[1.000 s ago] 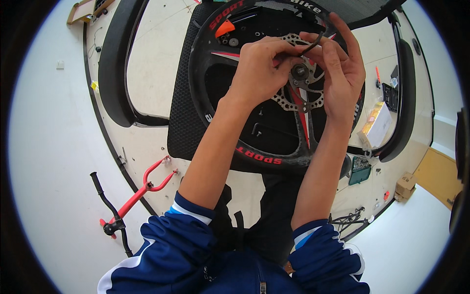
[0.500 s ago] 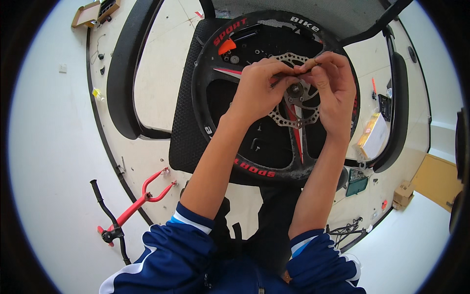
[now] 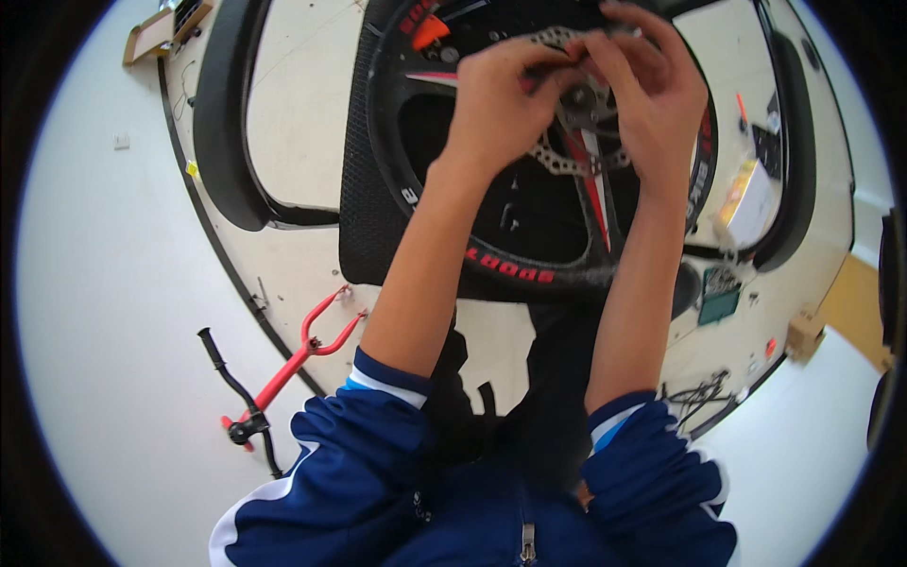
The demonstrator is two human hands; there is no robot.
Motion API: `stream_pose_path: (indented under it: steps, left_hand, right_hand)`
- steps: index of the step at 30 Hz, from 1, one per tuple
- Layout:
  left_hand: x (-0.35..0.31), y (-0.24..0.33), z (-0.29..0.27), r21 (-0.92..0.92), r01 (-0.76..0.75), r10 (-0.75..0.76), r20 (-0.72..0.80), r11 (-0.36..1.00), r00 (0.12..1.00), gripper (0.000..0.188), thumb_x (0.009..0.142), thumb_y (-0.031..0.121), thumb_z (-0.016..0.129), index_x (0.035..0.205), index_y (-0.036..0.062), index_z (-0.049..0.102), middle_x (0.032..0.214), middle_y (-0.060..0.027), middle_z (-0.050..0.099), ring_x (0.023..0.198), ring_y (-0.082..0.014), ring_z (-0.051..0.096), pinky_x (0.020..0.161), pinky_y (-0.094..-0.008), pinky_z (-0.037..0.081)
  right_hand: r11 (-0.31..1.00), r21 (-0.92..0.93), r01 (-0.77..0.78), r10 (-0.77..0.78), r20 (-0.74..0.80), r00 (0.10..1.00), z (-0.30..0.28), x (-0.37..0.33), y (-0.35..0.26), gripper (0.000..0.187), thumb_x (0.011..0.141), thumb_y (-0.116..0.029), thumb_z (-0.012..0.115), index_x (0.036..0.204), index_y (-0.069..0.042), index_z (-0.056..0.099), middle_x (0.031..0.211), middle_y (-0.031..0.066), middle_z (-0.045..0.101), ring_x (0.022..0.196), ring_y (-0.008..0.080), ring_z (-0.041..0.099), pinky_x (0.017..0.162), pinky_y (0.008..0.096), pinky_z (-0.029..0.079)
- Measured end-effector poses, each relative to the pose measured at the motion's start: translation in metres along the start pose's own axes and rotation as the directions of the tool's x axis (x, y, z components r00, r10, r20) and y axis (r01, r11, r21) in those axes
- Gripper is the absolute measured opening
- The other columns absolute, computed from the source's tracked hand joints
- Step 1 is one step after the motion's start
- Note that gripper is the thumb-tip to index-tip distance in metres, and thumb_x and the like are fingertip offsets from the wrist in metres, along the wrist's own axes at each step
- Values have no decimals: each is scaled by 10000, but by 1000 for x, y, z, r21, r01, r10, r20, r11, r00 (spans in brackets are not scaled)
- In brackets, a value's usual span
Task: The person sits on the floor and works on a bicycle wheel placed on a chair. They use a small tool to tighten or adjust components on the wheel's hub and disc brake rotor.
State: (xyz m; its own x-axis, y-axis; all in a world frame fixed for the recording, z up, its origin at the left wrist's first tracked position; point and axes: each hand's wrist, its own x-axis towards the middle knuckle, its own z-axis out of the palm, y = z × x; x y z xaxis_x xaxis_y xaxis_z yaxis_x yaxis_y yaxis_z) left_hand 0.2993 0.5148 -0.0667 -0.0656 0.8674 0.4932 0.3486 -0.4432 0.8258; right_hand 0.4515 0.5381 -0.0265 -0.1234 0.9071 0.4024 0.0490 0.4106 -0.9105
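Note:
A black bicycle wheel (image 3: 515, 269) with red and white spokes lies flat on the black seat of a chair (image 3: 364, 227). A perforated silver brake disc (image 3: 557, 163) sits round its hub (image 3: 579, 96). Above the disc, my left hand (image 3: 505, 99) and my right hand (image 3: 657, 99) meet with thumbs and fingertips pinched together. Whatever they hold between them is too small and blurred to name. Near the disc, some small screws (image 3: 512, 215) lie on the seat, seen through a gap in the wheel. An orange piece (image 3: 431, 32) lies at the upper left of the wheel.
Armrests (image 3: 227, 123) flank the seat on both sides. On the floor at the left lies a red bicycle fork (image 3: 283, 373) with black handlebars (image 3: 215, 352). To the right are a green tray of small parts (image 3: 720, 298), a white and yellow box (image 3: 744, 198) and a cardboard box (image 3: 805, 333).
The view has shifted, so the wheel and chair sit higher in the picture. My hands stay pinched together over the disc.

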Motion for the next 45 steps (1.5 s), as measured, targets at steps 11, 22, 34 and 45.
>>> stream_pose_path:
  steps: [11, 22, 34, 45]
  left_hand:
    - [-85, 67, -49, 451, 217, -464, 564, 866, 683, 148, 776, 97, 759, 874, -11, 738, 834, -167, 681, 806, -327, 654, 748, -405, 527]
    - [-115, 56, -25, 483, 242, -434, 336, 841, 836, 81, 797, 65, 725, 813, -13, 708, 751, -157, 641, 716, -331, 629, 667, -411, 504]
    - [-113, 49, -11, 494, 231, -379, 223, 838, 898, 98, 785, 52, 761, 858, -1, 724, 764, -119, 660, 681, -275, 629, 628, -366, 505]
    - [-113, 61, -31, 390, 227, -308, 159, 893, 938, 110, 810, -2, 746, 920, 5, 747, 859, -111, 717, 767, -233, 699, 664, -308, 546]
  right_hand:
    - [968, 214, -133, 144, -37, 989, 4, 0, -11, 224, 909, -27, 708, 1115, -20, 622, 874, 50, 707, 842, 123, 703, 719, 234, 540]
    - [979, 199, -55, 76, -98, 992, -2, -2, -7, 241, 912, -45, 705, 1144, -12, 647, 908, 105, 756, 862, 160, 734, 771, 258, 571]
    - [911, 397, -115, 245, -295, 924, -25, 1, -2, 250, 942, -83, 688, 1142, 40, 601, 971, 204, 736, 851, 239, 745, 734, 301, 615]
    - [932, 319, -172, 306, -439, 844, -33, 3, -1, 265, 948, -95, 678, 1155, 45, 591, 965, 187, 743, 820, 210, 741, 722, 276, 593]
